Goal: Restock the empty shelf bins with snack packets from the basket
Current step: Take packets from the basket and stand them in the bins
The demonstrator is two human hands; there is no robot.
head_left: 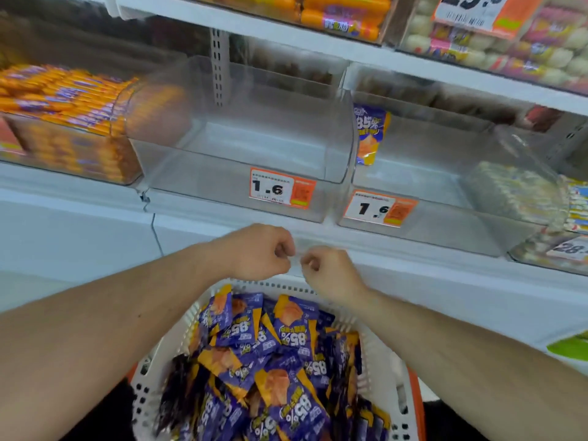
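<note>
Shop shelf (222, 214) ahead, two clear bins (254, 144) bare. My left hand (257, 253) and right hand (331, 272) hover, fingers curled on nothing, above the basket (378, 361) heaped with snack packets (270, 354), ready to scoop.

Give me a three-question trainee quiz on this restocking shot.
1. True or false: the clear bin behind the left 1.6 price tag holds no packets.
2. What fills the white basket?
3. Which hand holds a packet: A left hand, B right hand, C neither?

Key: 1 true. 2 purple and orange snack packets marked 85%. 3 C; both are curled with nothing visible in the grip.
</note>
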